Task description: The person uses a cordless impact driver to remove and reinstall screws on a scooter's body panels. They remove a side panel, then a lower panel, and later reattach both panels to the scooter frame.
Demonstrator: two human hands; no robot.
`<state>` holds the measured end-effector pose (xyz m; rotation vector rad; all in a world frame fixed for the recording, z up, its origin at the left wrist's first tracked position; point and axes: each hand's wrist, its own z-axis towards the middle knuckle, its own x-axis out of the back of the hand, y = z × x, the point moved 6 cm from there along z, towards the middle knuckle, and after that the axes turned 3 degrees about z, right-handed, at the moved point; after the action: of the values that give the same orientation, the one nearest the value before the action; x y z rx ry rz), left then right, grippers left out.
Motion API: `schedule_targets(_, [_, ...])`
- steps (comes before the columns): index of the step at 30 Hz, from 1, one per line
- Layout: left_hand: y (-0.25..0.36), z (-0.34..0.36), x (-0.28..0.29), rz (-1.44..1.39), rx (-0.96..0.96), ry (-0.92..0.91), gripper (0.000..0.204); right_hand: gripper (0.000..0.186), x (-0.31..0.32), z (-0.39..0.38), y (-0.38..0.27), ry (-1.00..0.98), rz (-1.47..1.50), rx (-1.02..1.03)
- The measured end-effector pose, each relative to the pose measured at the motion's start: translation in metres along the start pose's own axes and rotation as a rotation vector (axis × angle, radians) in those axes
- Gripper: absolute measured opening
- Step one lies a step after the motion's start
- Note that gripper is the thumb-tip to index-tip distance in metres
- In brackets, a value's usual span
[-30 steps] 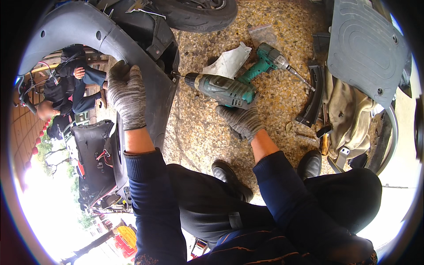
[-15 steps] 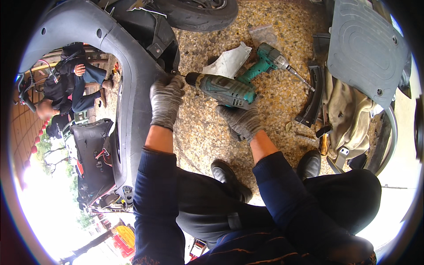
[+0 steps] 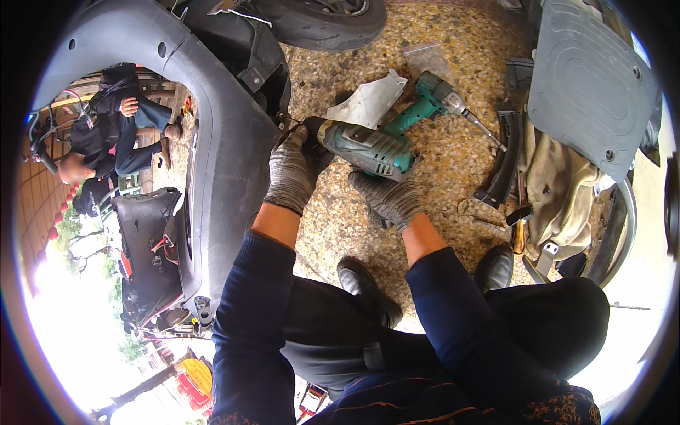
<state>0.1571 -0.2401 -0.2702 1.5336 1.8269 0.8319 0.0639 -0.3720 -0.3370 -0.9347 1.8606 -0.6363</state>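
A teal and black power drill (image 3: 365, 147) lies level between my hands, its nose pointing left toward the scooter's dark grey body panel (image 3: 227, 120). My right hand (image 3: 389, 197), in a grey knit glove, grips the drill from below at its handle, which the hand mostly hides. The gloved left hand (image 3: 292, 170) is closed around the black chuck at the drill's front. A thin bit sticks out beyond the chuck, close to the panel's edge and a black bracket (image 3: 256, 76).
On the pebbled floor lie a white plastic piece (image 3: 368, 100), a second teal power tool (image 3: 425, 106) with a long socket and a curved black part (image 3: 499, 159). A grey footboard (image 3: 591, 85) rests by a beige cloth (image 3: 559, 195) at right. A tyre (image 3: 326, 28) stands ahead. Another person (image 3: 106, 134) sits beyond the panel.
My left hand has moved right, from beside the panel's edge onto the drill's chuck. The right hand and the drill have hardly shifted.
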Motion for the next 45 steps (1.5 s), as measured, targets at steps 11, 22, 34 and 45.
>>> schedule_targets(11, [-0.024,0.015,0.002,-0.482,-0.077,-0.045,0.028,0.028,-0.029,-0.007,0.012,-0.078,1.23,-0.779])
schedule_targets(22, [-0.018,0.063,0.017,-0.823,-0.235,-0.214,0.022,0.049,-0.022,-0.018,-0.036,-0.314,-0.417,0.115])
schedule_targets(34, [-0.013,0.08,0.017,-0.882,-0.279,-0.305,0.019,0.05,-0.003,-0.019,-0.026,-0.215,-0.548,0.235])
schedule_targets(45, [-0.082,0.108,0.012,-0.787,0.022,0.117,0.021,0.053,0.076,-0.015,-0.016,-0.043,-0.028,-0.012])
